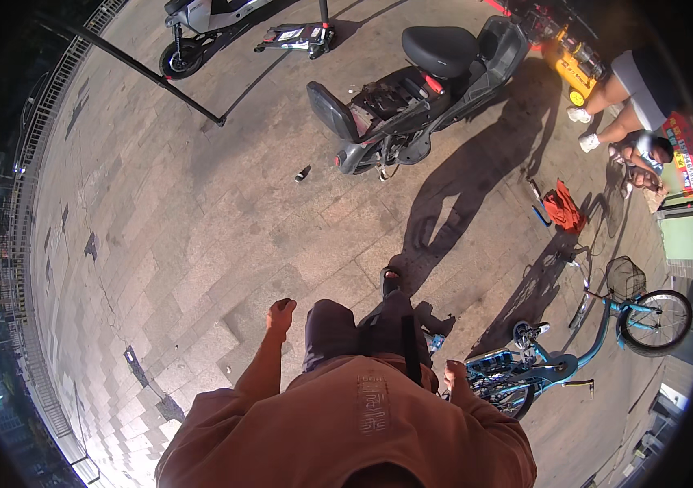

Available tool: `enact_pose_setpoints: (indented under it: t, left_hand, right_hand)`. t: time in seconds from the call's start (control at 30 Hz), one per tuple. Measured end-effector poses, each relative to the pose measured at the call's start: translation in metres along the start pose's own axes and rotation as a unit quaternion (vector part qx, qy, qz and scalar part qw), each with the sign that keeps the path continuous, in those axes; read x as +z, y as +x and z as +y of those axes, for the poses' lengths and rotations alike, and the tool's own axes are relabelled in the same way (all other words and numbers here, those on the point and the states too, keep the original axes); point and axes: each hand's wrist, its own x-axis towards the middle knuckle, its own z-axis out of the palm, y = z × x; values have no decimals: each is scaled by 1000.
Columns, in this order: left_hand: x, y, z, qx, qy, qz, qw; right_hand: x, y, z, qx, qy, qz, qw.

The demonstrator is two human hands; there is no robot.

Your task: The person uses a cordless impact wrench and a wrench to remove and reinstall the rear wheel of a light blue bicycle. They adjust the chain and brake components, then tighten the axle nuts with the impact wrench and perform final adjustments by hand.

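My left hand (280, 315) hangs beside my left leg above the paving, fingers curled; whether anything small is inside them is hidden. My right hand (455, 374) is low at my right side, also curled, with its contents too small to tell. Just right of it lies a blue bicycle (564, 358) with a wire basket (625, 276). In front of me stands a black scooter (436, 106) with an open compartment of parts exposed below its seat (436, 50). A small dark object (303, 173) lies on the paving near the scooter's rear.
A grey scooter (212, 20), a flat dark device (296, 39) and a metal pole (151, 69) are upper left. A yellow machine (572, 69), a standing person (631, 102) and a crouching person (643, 159) are upper right, near an orange cloth (562, 207). A railing (25, 195) borders the left.
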Motion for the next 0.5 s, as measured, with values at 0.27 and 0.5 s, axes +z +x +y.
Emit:
enact_pose_setpoints:
  t: [0.27,0.5]
  left_hand:
    - [-110,48,-42,-336,-102,120,929]
    - [-205,191,25,-417,-27,31,908]
  right_hand:
    - [57,-35,-537,-305,114,-225,918]
    - [245,-77,-809,-279,129,-317,897]
